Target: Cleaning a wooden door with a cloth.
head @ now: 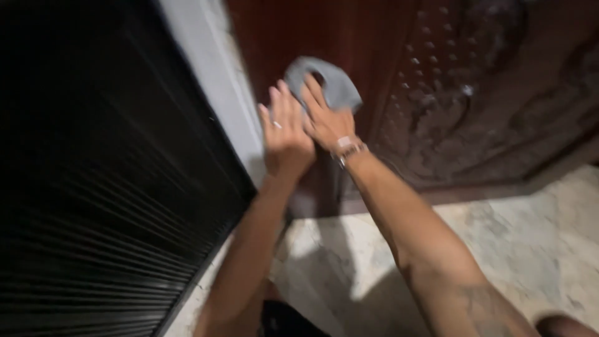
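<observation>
**Two hands and a grey cloth low on a carved wooden door**

Dark slatted shutter fills the whole left side, black horizontal ribs, running down to the floor. Carved wooden door, dark red-brown, takes the upper right; raised studs and scrollwork on its panel, plain flat stile on its left edge. Pale marble floor below it, mottled, with arm shadows across it. White door frame runs as a narrow strip between shutter and door.

Grey cloth sits flat against the door's plain stile, near the bottom, just left of the carved panel. Right hand is pressed on the cloth, fingers spread and laid over its lower part, not balled around it; bracelet on that wrist. Left hand is open, fingers straight and together, palm toward the door beside the right hand, touching its edge; holds nothing. Frame is motion-blurred.
</observation>
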